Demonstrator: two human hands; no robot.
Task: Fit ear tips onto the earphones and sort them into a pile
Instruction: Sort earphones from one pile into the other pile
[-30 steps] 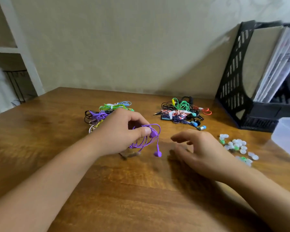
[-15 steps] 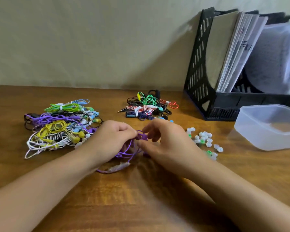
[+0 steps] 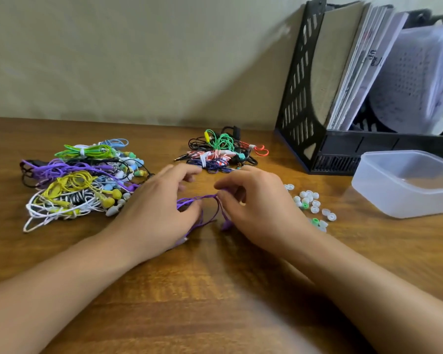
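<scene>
I see left hand and right hand each pinching purple earphone cord, stretched between them mid-table. Big earphone pile just left; ear tips right, near plastic tub. Bare wood toward near edge.

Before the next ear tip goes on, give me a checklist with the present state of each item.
1. Purple earphones held in both hands: ok. The left hand and right hand each grip the cable, which is stretched between them.
2. An earbud free to take a tip: ok. One hangs below the right hand.
3. Whether that earbud already has a tip: cannot tell, too blurred.
4. Loose ear tips close by: ok, scattered on the table just right of the right hand.
5. A tip already picked up: not ok, none visible in either hand.
6. Pile of sorted earphones ready for drop-off: ok, beside the left hand.
</scene>
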